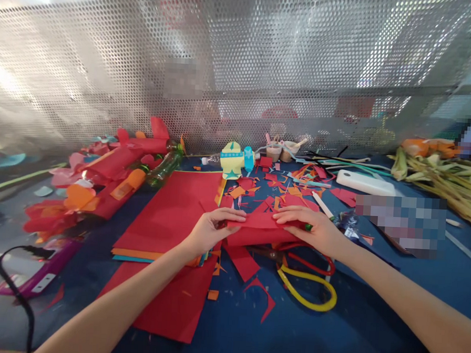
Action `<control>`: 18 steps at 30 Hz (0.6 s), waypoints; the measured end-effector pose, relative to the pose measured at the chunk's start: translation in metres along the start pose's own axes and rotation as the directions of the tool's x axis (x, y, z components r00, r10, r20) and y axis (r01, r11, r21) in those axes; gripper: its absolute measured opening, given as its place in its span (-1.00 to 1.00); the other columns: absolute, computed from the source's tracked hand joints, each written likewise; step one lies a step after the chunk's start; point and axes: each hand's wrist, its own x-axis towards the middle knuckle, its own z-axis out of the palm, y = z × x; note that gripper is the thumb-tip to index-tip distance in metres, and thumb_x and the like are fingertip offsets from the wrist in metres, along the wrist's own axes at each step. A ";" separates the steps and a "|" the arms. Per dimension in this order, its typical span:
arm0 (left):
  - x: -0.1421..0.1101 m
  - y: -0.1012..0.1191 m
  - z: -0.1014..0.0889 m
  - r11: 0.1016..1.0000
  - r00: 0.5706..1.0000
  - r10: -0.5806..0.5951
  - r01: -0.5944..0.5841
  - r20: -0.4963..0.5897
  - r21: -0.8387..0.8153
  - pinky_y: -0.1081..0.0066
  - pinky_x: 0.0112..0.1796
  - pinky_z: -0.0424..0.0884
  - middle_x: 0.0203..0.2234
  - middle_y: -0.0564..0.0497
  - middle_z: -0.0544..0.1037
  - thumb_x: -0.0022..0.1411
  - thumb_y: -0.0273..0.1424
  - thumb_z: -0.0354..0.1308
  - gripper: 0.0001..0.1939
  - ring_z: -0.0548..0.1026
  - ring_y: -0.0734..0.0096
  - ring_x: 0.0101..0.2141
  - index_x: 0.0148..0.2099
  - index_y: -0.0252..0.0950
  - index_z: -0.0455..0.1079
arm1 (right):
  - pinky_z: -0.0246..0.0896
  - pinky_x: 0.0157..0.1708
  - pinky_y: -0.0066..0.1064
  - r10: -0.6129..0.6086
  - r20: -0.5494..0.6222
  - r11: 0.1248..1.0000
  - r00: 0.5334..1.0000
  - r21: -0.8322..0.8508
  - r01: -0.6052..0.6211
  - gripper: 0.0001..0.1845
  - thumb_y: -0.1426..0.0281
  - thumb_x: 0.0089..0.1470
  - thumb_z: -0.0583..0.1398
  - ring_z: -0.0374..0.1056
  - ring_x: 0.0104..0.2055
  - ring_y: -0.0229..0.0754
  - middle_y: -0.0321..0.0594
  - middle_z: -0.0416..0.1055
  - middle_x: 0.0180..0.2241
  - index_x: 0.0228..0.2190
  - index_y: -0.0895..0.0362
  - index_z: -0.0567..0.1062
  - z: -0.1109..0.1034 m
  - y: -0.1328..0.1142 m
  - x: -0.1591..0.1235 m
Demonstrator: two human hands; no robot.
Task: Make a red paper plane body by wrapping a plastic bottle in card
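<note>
A sheet of red paper (262, 235), curled into a tube, lies crosswise between my two hands. My left hand (213, 225) grips its left end, thumb below and fingers on top. At the other end my right hand (309, 228) pinches the paper's upper edge with its fingers. A small bit of green shows at the tube's right end; what is inside is hidden. Just below the tube are scissors (305, 305) with yellow and red handles, their blades partly covered. A red paper strip (242, 264) sticks out beneath.
Stacked coloured paper (158, 209) is at left, beside red-wrapped bottles (118, 162) and a green bottle (167, 165). Paper scraps (278, 184), a decorated bottle (232, 158) and small cups (286, 152) lie behind. A white glue gun-like object (365, 182) and dried husks (436, 179) are right. Perforated metal (242, 55) stands behind.
</note>
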 end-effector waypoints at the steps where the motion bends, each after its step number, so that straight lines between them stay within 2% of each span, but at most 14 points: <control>1: 0.000 -0.001 0.000 1.000 1.000 0.017 -0.017 -0.004 0.012 0.21 -0.03 0.47 -0.15 -0.10 0.62 0.16 -0.28 0.23 -0.83 0.56 0.20 -0.08 -0.23 -0.21 0.58 | 0.32 0.06 -0.17 0.005 0.001 1.000 1.000 0.012 -0.005 -0.83 0.39 0.18 0.15 0.39 0.04 -0.13 -0.19 0.54 -0.11 -0.20 0.02 0.52 0.000 0.000 0.000; 5: 0.000 -0.003 0.000 0.992 0.995 0.100 -0.099 -0.003 0.078 0.20 -0.04 0.49 -0.16 -0.09 0.63 0.20 -0.31 0.20 -0.83 0.57 0.21 -0.11 -0.21 -0.18 0.59 | 0.33 0.05 -0.19 0.039 0.003 0.998 0.999 0.054 -0.039 -0.82 0.37 0.17 0.18 0.41 0.01 -0.16 -0.14 0.51 -0.07 -0.16 0.05 0.48 -0.001 0.002 0.000; 9: 0.000 -0.003 -0.004 0.960 0.974 0.224 -0.227 0.037 0.165 0.20 -0.04 0.49 -0.16 -0.09 0.62 0.23 -0.35 0.19 -0.84 0.55 0.21 -0.07 -0.18 -0.16 0.58 | 0.32 0.04 -0.18 0.010 0.004 0.997 1.000 0.079 -0.010 -0.89 0.37 0.16 0.20 0.41 0.00 -0.17 -0.13 0.51 -0.10 -0.23 0.06 0.48 -0.003 0.002 0.000; 14: 0.001 0.002 -0.015 0.866 0.913 0.380 -0.407 0.148 0.290 0.22 -0.04 0.47 -0.15 -0.06 0.62 0.22 -0.46 0.18 -0.78 0.53 0.26 -0.05 -0.12 -0.13 0.56 | 0.34 -0.02 -0.20 -0.063 -0.002 0.996 0.998 0.056 0.063 -0.93 0.42 0.17 0.19 0.40 -0.03 -0.18 -0.12 0.52 -0.13 -0.28 0.07 0.50 -0.004 0.001 0.002; 18: 0.002 0.004 -0.022 0.789 0.870 0.437 -0.493 0.231 0.366 0.24 -0.06 0.48 -0.11 -0.10 0.60 0.16 -0.42 0.26 -0.71 0.54 0.26 -0.09 -0.04 -0.14 0.52 | 0.34 -0.04 -0.21 -0.100 0.031 0.995 0.995 0.007 0.099 -0.91 0.44 0.17 0.19 0.40 -0.05 -0.18 -0.11 0.52 -0.11 -0.28 0.07 0.51 -0.007 0.000 0.003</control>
